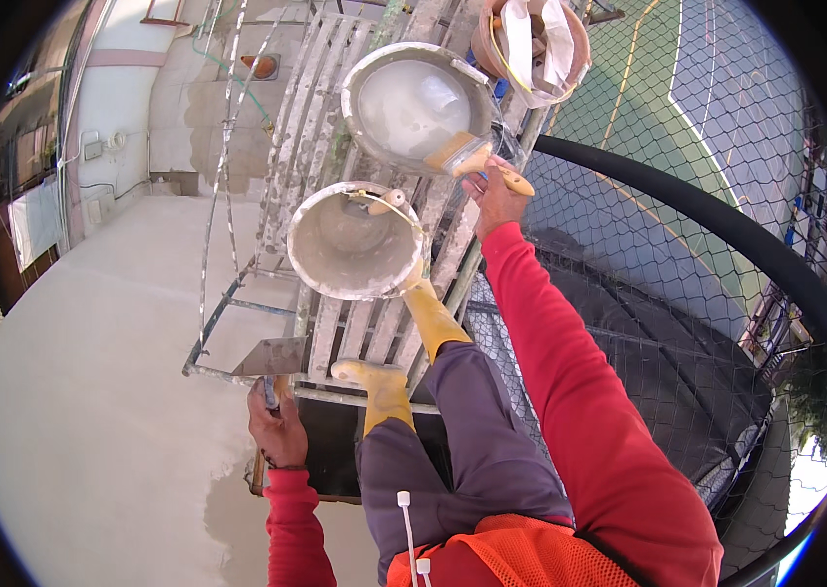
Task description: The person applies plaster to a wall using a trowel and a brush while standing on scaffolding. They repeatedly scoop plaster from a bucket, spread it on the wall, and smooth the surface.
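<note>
My right hand (499,201) grips a wide brush (477,161) by its wooden handle. Its bristles reach over the near right rim of a bucket (353,127) of cloudy grey liquid; whether they touch the liquid I cannot tell. Lower down, at the left, my left hand (279,430) is closed around the handle of a trowel (269,358), its flat metal blade turned up beside the scaffold's end bar. A second bucket (320,264), smeared with grey, stands between the first one and my boots. A wooden-handled tool (389,202) rests inside at its far rim.
I stand in yellow boots (384,391) on a spattered slatted scaffold platform (327,333). A reddish bucket (485,51) holding pale pieces stands at the far right. Wire netting (687,225) and a thick black tube (697,201) run along the right, a pale plastered wall (110,323) along the left.
</note>
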{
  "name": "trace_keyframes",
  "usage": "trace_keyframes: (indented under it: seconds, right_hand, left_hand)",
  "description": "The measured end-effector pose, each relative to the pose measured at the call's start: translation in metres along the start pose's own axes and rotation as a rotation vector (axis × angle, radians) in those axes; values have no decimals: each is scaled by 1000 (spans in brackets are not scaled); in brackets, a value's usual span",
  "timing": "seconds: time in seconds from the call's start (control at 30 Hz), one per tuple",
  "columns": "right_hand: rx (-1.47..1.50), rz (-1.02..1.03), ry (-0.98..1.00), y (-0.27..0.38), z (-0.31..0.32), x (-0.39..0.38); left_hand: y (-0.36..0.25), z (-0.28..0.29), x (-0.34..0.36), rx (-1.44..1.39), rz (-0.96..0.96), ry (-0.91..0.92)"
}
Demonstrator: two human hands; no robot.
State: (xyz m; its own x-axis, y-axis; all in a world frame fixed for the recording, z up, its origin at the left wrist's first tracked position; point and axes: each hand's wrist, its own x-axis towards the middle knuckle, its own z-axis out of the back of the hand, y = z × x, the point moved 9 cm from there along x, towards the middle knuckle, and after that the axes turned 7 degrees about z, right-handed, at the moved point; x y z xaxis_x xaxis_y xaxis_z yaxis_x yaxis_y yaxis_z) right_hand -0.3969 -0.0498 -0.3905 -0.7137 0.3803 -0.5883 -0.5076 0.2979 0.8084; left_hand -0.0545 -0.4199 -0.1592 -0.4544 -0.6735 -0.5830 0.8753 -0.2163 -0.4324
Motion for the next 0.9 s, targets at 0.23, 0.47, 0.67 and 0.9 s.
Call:
trace_keyframes:
  seconds: [0.23,0.47,0.67,0.9]
  right_hand:
    - [-26,4,20,-26,-2,20]
    - [-129,42,0,-52,-9,38]
    - [-273,83,214,-67,17,39]
    - [-1080,248,181,-92,110,107]
  left_hand:
    - [-187,-53,59,424,-771,-31]
    - [-287,-195,146,784,-1215,-1]
    - [-303,-286,182,1051,-1369,7]
    - [-275,-330,203,1186,-1463,77]
